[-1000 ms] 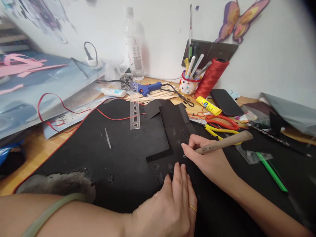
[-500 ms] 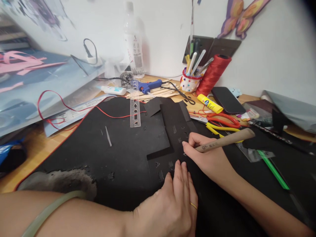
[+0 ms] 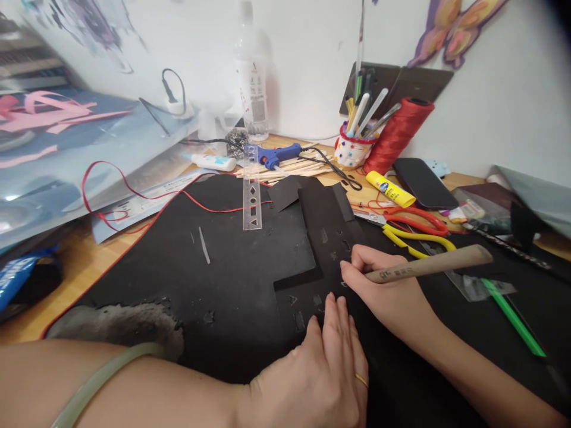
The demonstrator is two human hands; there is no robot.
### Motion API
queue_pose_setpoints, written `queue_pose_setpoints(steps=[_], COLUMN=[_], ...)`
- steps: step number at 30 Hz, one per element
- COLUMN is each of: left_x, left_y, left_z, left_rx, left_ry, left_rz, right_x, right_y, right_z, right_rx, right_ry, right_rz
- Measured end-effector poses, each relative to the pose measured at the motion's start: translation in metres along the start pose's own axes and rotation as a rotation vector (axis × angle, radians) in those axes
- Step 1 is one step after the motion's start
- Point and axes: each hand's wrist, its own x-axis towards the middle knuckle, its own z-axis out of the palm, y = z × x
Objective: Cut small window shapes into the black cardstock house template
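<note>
My right hand [image 3: 379, 285] pinches a thick grey-brown pen-like tool [image 3: 428, 263], which leans to the right and has printed characters on its handle. Its working tip is hidden by my fingers, at the surface of a black card [image 3: 307, 270]. Several small outlined or cut shapes, among them a triangle [image 3: 292, 300] and a rectangle [image 3: 299, 322], mark this card. My left hand [image 3: 321, 368] lies flat with fingers stretched out, pressing on the card's near part. It wears a thin ring, and a pale green bangle [image 3: 107, 380] circles the forearm.
A worn black mat [image 3: 232, 267] lies beneath. Beyond it are a clear stencil ruler [image 3: 253, 205], a blue glue gun [image 3: 280, 156], a glue stick [image 3: 390, 189], red-handled [image 3: 417, 220] and yellow-handled scissors [image 3: 419, 239], a phone [image 3: 423, 183], a red thread spool [image 3: 400, 135] and a green cutter [image 3: 513, 318].
The view has turned slightly left, so everything appears further right. Both hands keep nearly the same places on the card, the right still gripping the tool.
</note>
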Motion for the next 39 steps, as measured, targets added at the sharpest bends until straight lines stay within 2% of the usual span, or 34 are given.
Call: queue_pose_setpoints(steps=[9,39], left_x=[0.0004,-0.0008], left_y=[-0.0001,0.0002], left_z=[-0.0013,-0.0026], left_rx=[0.004,-0.009], left_ry=[-0.039,-0.043], left_rz=[-0.001,0.003], right_x=[-0.0003,-0.0016], right_y=[0.0001,-0.0013], right_z=[-0.0008,-0.0017], right_rx=[0.0,0.005], right_ry=[-0.003,-0.022], right_rz=[-0.017,-0.029])
